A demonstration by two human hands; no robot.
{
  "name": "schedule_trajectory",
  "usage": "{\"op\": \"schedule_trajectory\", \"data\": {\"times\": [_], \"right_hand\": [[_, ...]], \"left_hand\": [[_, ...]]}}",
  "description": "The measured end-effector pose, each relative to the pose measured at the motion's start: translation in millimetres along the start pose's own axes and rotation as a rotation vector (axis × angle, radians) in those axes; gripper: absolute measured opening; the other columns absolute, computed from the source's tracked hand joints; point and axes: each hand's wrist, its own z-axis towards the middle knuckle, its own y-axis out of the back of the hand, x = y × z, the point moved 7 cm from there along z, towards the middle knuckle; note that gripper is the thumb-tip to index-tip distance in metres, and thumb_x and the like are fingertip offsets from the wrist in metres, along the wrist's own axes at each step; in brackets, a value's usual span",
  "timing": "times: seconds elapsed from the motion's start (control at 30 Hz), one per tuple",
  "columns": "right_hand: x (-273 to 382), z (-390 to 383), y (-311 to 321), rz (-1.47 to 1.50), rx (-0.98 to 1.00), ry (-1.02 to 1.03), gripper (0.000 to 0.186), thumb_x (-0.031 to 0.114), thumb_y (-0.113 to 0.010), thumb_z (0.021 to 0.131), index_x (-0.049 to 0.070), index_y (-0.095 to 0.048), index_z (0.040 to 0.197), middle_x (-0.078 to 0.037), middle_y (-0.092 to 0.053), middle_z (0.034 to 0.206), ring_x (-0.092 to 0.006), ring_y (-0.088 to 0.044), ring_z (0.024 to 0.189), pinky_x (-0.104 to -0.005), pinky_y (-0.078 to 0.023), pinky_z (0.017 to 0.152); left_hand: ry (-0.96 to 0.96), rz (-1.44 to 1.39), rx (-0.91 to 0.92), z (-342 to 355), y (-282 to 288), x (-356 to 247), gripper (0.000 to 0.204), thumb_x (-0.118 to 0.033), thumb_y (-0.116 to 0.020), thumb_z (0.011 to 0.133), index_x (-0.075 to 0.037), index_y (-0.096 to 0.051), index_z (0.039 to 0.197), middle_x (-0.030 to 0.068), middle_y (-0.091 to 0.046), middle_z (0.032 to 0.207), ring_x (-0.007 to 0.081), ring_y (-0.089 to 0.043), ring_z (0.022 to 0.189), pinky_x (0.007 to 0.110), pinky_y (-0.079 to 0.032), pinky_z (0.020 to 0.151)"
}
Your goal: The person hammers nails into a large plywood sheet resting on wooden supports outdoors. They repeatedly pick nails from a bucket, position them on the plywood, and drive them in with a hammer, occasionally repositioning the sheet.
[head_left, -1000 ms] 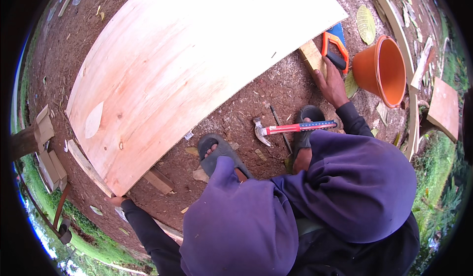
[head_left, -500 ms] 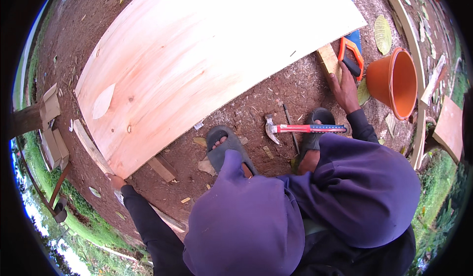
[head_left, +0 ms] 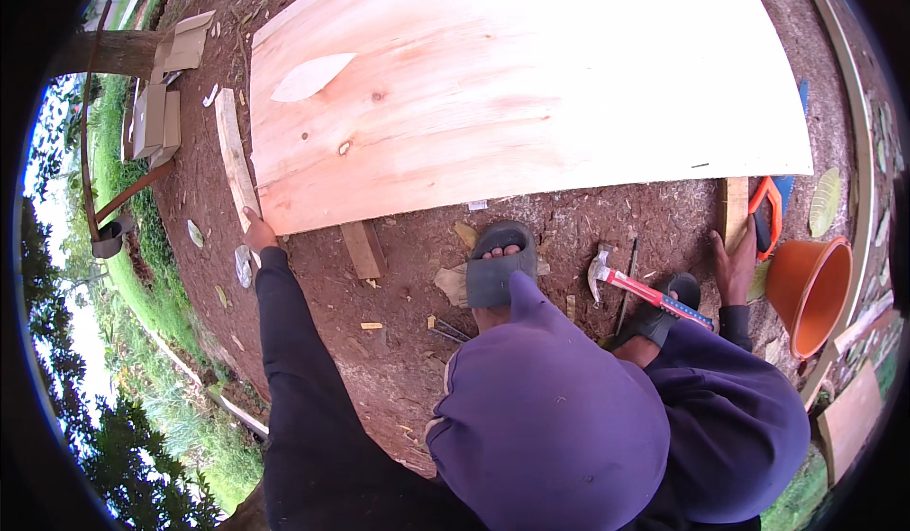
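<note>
A large pale plywood sheet lies across the upper middle, with a dry leaf on its left part. At the sheet's near left corner, my left hand closes on the near end of a wooden strip, partly beneath the corner. My right hand grips the near end of a wooden block sticking out from under the sheet's right part, thumb and fingers on opposite sides. Beside that hand lies an orange-handled saw, its blue blade partly hidden. A claw hammer rests near my right foot.
An orange bucket stands right of my right hand. Another wooden block pokes out under the sheet's near edge. A thin dark rod lies by the hammer. Cardboard boxes and a hoe are at the far left.
The view has turned left, so the sheet and tools appear rotated and shifted right. Both hands stay at the same pieces of wood; more of my left arm shows.
</note>
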Motion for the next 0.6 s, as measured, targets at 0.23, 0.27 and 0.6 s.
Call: {"op": "schedule_trajectory", "data": {"times": [0.23,0.27,0.6], "right_hand": [[-10,3,-4,-0.004,-0.024,-0.006,0.085,0.035,-0.075,0.092,-0.007,-0.035,0.154,-0.029,-0.045,0.152,-0.0441,-0.042,0.142,-0.0494,-0.032,0.119],[-6,2,-4,-0.02,-0.058,0.031,0.082,0.034,-0.075,0.092,-0.006,-0.036,0.153,-0.028,-0.046,0.15,-0.0437,-0.043,0.14,-0.0493,-0.033,0.118],[90,-36,43,0.011,0.13,0.293,0.047,0.023,-0.071,0.095,0.001,-0.057,0.134,-0.021,-0.059,0.129,-0.0394,-0.058,0.121,-0.0463,-0.048,0.102]], "left_hand": [[0.202,-0.042,0.055,1,-7,16,0.106,-0.081,-0.042,0.093,0.019,-0.065,0.12,0.0363,-0.066,0.124,0.0445,-0.066,0.114,0.047,-0.049,0.099],[0.166,0.068,0.072,6,-2,10,0.105,-0.081,-0.043,0.093,0.018,-0.064,0.122,0.0362,-0.065,0.126,0.044,-0.067,0.113,0.048,-0.05,0.097],[-0.108,0.274,-0.126,-31,67,-101,0.076,-0.066,-0.042,0.099,0.001,-0.078,0.1,0.0285,-0.073,0.096,0.0486,-0.069,0.1,0.057,-0.052,0.089]]}}
